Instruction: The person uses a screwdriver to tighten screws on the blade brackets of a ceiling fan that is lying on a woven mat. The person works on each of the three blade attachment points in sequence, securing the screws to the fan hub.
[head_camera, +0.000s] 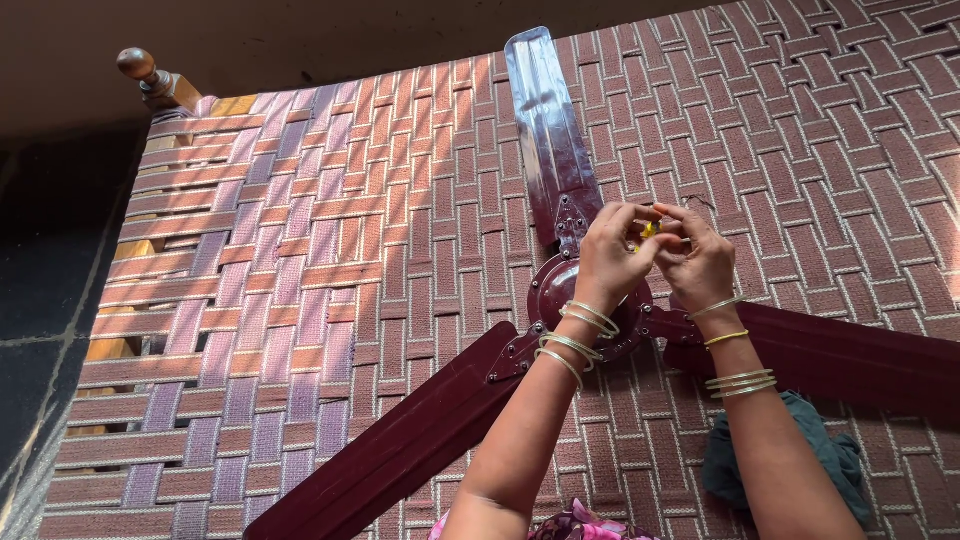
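1. Three long maroon metal blades make this ceiling fan (560, 300) heavy and stiff where it lies on the woven strap cot (330, 260); I judge it best lifted at the round hub.
2. Beside it lies a soft dark green cloth (800, 450).
3. My left hand (610, 262) and right hand (700, 262) meet above the hub.
4. Both sets of fingers pinch a small yellow piece (650, 229), light and easily dropped.

Ceiling fan (560, 290) on woven cot (330, 250)
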